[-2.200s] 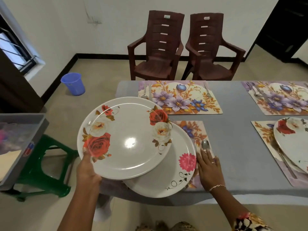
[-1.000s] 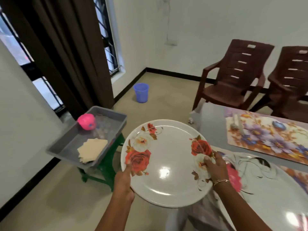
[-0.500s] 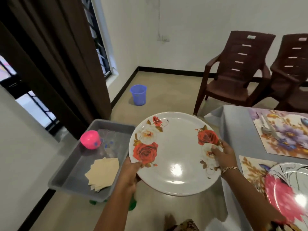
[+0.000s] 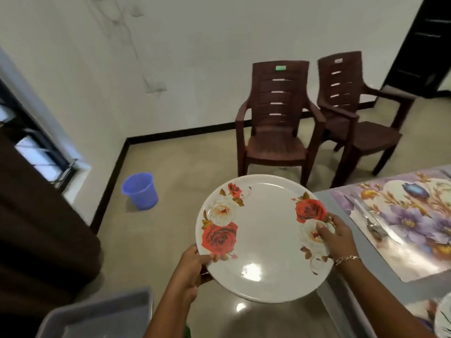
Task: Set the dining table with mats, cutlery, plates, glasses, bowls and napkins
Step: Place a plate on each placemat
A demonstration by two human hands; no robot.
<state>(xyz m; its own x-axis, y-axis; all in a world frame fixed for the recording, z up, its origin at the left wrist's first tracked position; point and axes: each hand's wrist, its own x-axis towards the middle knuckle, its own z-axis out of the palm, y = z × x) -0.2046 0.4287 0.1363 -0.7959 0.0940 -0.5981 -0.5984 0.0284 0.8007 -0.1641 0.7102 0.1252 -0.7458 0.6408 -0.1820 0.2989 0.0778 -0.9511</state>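
Rose-patterned plate carried level in two hands, in the air beside the worktop corner.
Both grips are clamped on its rim: the left hand pinches the near-left edge, the right hand curls over the right edge. The plateless mat lies rightward and beyond, nearer the right hand, with cutlery on its left side.
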